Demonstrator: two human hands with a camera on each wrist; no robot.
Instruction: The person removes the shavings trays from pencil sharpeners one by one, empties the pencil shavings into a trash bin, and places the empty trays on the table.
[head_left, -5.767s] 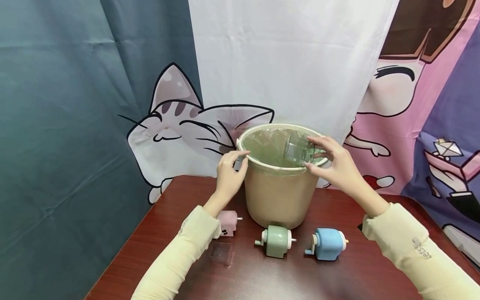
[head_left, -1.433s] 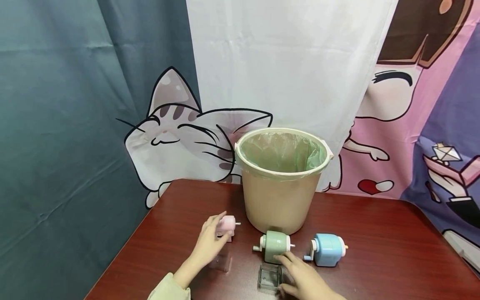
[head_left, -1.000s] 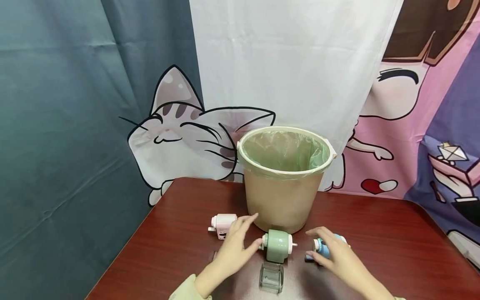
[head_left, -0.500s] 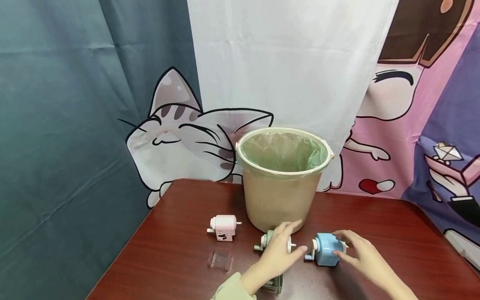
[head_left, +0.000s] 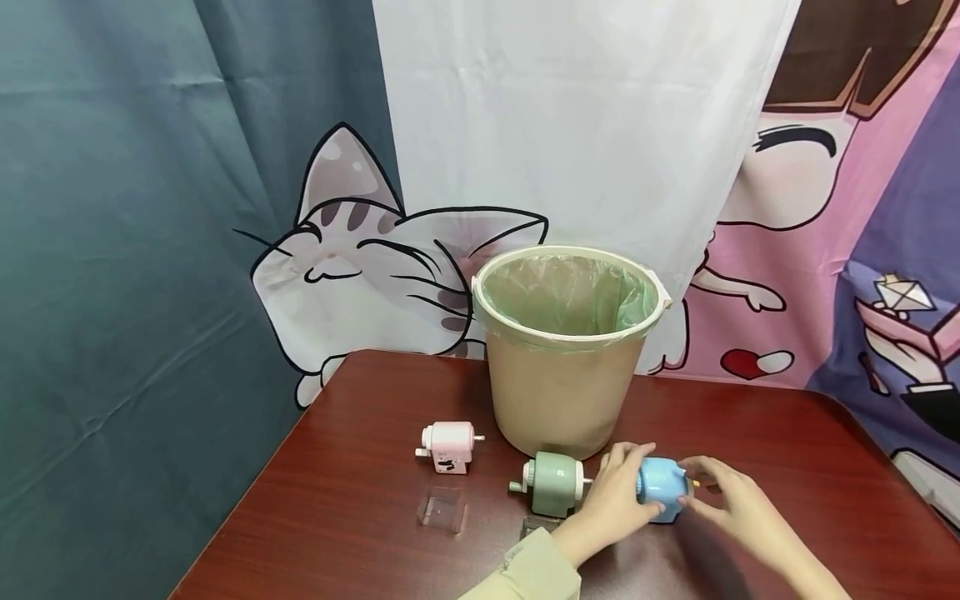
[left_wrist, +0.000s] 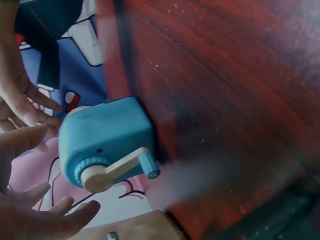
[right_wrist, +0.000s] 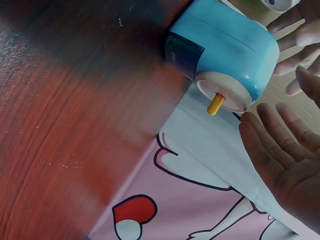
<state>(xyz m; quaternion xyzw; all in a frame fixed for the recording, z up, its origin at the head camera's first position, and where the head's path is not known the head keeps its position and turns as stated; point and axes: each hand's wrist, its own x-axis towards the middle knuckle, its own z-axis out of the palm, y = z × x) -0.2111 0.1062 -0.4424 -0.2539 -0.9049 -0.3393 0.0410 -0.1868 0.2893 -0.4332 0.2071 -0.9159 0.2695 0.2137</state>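
Note:
A blue hand-crank pencil sharpener (head_left: pixel 663 486) stands on the table between my two hands. My left hand (head_left: pixel 611 502) is on its crank side, fingers spread; the left wrist view shows the pale crank (left_wrist: pixel 122 167) with these fingers (left_wrist: pixel 80 214) near it. On the opposite side, my right hand (head_left: pixel 738 507) has its fingertips close to the round white face (right_wrist: pixel 223 91), from which a yellow peg (right_wrist: pixel 215 104) sticks out. Whether either hand touches the sharpener is hard to tell. A green sharpener (head_left: pixel 555 485) stands left of my left hand, with a dark clear drawer (head_left: pixel 536 525) partly hidden below it.
Behind the sharpeners stands a beige bucket (head_left: pixel 562 392) lined with a green bag. At left are a pink sharpener (head_left: pixel 452 446) and a clear pinkish drawer (head_left: pixel 442 510). A printed curtain (head_left: pixel 600 125) hangs behind the red-brown table (head_left: pixel 337 475).
The right hand held a clear drawer over the bucket; a drawer later lies by the green sharpener. Both hands have since moved right to the blue sharpener, the left from the pink one.

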